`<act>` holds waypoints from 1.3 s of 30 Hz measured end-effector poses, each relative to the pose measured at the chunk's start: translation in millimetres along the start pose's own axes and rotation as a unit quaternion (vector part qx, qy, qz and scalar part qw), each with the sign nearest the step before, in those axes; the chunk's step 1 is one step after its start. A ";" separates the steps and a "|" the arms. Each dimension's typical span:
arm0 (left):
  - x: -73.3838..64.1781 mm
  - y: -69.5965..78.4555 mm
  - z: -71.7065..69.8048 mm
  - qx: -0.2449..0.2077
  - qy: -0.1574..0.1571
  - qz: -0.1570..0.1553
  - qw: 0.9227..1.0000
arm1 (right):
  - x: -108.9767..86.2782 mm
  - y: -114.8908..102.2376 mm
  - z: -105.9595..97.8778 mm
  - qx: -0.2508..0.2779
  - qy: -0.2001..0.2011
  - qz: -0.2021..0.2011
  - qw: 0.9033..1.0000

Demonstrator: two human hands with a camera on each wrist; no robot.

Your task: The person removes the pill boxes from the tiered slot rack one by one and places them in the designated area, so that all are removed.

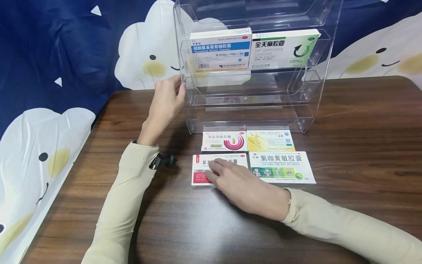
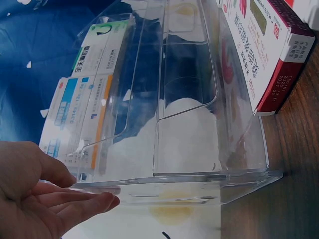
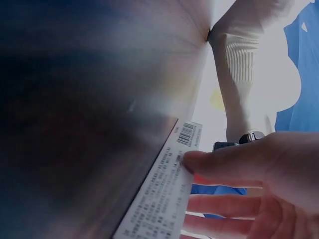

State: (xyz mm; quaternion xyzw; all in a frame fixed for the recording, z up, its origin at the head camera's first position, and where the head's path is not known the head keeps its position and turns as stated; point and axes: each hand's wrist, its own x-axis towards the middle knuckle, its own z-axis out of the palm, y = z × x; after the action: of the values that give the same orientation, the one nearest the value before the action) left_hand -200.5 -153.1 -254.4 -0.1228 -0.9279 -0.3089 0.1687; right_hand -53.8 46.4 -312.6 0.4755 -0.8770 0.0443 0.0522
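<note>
My left hand (image 1: 166,102) holds the left side panel of a clear plastic display rack (image 1: 247,99), thumb on one face and fingers on the other, as the left wrist view shows. My right hand (image 1: 247,187) lies over a red and white medicine box (image 1: 197,170) flat on the table. Its fingers are fairly straight over the box top, and in the right wrist view the thumb touches the printed long side. Beside that box lies a green and white medicine box (image 1: 281,168). Behind these two are a pink and white box (image 1: 214,142) and a yellow and white box (image 1: 271,141).
On one rack tier stand a blue and white box (image 1: 221,49) and a green-edged white box (image 1: 285,49), side by side. The rack stands on a dark wooden table (image 1: 362,146). A blue curtain (image 1: 76,44) with cloud prints hangs behind.
</note>
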 end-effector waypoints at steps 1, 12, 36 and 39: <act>0.0 0.1 -0.1 0.001 0.000 0.000 1.000 | -0.3 -0.2 0.8 -0.002 0.001 0.002 1.000; 0.8 0.6 -1.7 0.006 0.003 0.002 1.000 | 1.3 3.5 1.2 -0.002 0.012 0.006 1.000; -0.5 1.8 -2.5 0.006 -0.003 -0.007 1.000 | 0.9 10.2 0.7 0.014 0.024 -0.006 1.000; -1.0 1.7 -3.0 0.008 -0.005 -0.009 1.000 | -0.4 10.5 1.2 0.013 0.029 -0.014 0.999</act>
State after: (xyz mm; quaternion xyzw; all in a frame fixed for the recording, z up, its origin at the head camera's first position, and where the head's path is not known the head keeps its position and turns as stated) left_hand -198.3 -153.7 -251.6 -0.1146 -0.9322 -0.3024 0.1627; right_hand -62.5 52.2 -314.1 0.4870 -0.8677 0.0689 0.0722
